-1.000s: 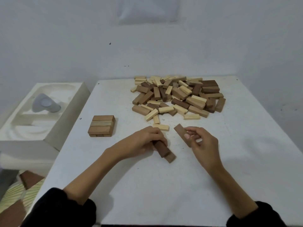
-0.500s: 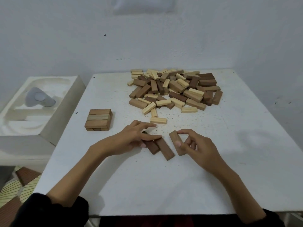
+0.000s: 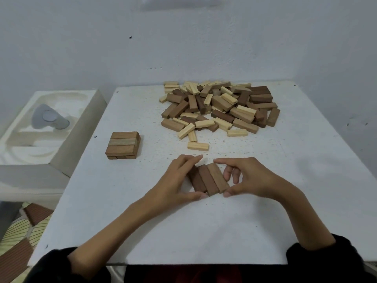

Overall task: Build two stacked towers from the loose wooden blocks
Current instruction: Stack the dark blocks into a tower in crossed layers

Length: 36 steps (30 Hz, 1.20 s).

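Pinching 3-block row [image 3: 208,179] end-to-end with left hand [image 3: 179,180] and right hand [image 3: 251,178], long axis toward table [image 3: 204,231] far edge; next layer likely crosswise, from pile [image 3: 220,107] beyond.

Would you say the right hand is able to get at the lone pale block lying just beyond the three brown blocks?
Probably yes: the pale block lies flat just beyond the right hand, nothing between them, though that hand pinches the row of three brown blocks.
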Available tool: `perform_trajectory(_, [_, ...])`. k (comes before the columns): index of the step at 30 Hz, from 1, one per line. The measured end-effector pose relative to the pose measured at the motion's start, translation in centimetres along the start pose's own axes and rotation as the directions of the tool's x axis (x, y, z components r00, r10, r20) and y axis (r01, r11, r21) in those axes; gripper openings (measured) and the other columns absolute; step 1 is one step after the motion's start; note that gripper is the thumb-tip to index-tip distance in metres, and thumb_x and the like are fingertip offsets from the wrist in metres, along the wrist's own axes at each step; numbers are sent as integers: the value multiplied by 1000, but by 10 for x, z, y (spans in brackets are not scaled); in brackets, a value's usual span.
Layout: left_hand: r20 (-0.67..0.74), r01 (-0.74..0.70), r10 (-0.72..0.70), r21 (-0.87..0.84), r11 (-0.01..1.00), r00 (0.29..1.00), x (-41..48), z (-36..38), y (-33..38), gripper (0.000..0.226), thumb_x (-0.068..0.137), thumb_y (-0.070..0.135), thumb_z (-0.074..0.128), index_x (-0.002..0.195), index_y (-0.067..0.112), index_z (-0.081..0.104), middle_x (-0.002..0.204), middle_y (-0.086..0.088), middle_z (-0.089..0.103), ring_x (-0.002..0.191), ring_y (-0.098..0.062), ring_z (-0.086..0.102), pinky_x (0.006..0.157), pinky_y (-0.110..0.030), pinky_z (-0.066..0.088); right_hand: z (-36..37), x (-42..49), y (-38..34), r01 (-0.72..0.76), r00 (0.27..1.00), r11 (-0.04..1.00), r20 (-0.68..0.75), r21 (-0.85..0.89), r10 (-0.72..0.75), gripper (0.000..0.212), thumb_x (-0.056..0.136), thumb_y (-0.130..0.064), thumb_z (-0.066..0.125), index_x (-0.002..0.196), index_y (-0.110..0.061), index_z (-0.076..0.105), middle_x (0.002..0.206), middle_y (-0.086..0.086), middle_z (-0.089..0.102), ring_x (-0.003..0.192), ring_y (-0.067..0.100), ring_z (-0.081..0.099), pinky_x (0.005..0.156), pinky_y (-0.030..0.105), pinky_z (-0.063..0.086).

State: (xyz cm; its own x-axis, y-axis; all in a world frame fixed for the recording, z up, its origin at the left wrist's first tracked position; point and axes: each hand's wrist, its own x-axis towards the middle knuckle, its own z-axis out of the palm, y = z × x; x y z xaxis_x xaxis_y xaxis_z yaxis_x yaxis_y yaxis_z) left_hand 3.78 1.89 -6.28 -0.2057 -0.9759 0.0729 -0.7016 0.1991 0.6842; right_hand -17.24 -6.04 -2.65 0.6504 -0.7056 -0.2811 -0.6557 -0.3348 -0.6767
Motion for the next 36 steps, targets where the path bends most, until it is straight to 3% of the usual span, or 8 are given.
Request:
perform_trajectory(3, [33, -25, 26, -21, 999, 999, 6, -5, 0, 80, 77, 34, 74, 144, 28, 31, 129, 12, 40, 118, 1, 39, 97, -7, 30, 4, 1, 2, -21, 998, 1000, -56, 21, 22, 79, 64, -24, 85, 131, -31, 45, 81, -11, 62, 70, 8, 57, 72, 24, 47])
perform_trajectory(6, [50, -56, 57, -28, 998, 997, 12, -7, -2, 79, 77, 30, 72, 144, 28, 32, 131, 10, 43, 121, 1, 41, 99, -11, 33, 11, 2, 5, -29, 994, 999, -105, 21, 31, 75, 64, -32, 85, 127, -32, 43, 85, -11, 59, 73, 7, 53, 69, 24, 45])
perform_trajectory(11, [62, -53, 58, -88, 995, 996, 14, -11, -6, 90, 69, 41, 81, 141, 38, 28, 139, 14, 37, 129, 2, 34, 104, -13, 31, 14, 2, 17, 53, 974, 992, -214, -110, -76, 78, 64, -48, 80, 131, -38, 41, 109, -16, 40, 102, 5, 35, 75, 12, 31])
perform_trajectory(14, [3, 7, -7, 38, 999, 1000, 11, -3, -3, 100, 58, 64, 74, 143, 36, 29, 138, 14, 32, 128, -1, 27, 105, -20, 25, 14, 3, 20, 109, 969, 989, -210, -98, -128, 86, 64, -48, 80, 137, -37, 36, 121, -19, 34, 112, 2, 25, 88, 20, 27])
perform_trajectory(17, [-68, 44, -36, 122, 992, 997, 11, 3, -1, 97, 56, 73, 60, 140, 30, 38, 128, 15, 37, 117, -2, 30, 96, -22, 24, 15, 6, 21, 149, 965, 983, -202, -107, -168, 84, 63, -54, 78, 135, -34, 41, 123, -20, 37, 112, 1, 27, 93, 25, 29])
perform_trajectory(23, [-44, -9, 10, 34, 999, 999, 15, -2, -6, 83, 62, 66, 64, 135, 29, 47, 119, 14, 44, 112, 5, 33, 90, -1, 24, 22, 9, 25, 180, 949, 979, -244, -94, -198, 84, 54, -71, 62, 128, -34, 48, 118, -20, 44, 107, 2, 35, 89, 25, 33])
perform_trajectory(29, [47, -6, 6, -16, 1000, 999, 18, -12, -9, 91, 58, 64, 69, 138, 27, 44, 123, 16, 44, 115, 1, 39, 92, -6, 32, 24, 11, 24, 180, 952, 978, -231, -101, -199, 87, 53, -73, 60, 132, -38, 44, 118, -24, 41, 110, 1, 30, 91, 26, 26])
perform_trajectory(36, [19, 2, -1, -40, 999, 1000, 18, -11, -7, 74, 61, 60, 71, 127, 34, 50, 117, 17, 46, 109, -2, 43, 86, -6, 34, 26, 14, 23, 211, 945, 970, -227, -119, -234, 79, 57, -66, 53, 129, -33, 46, 118, -19, 42, 107, 2, 35, 88, 18, 27])
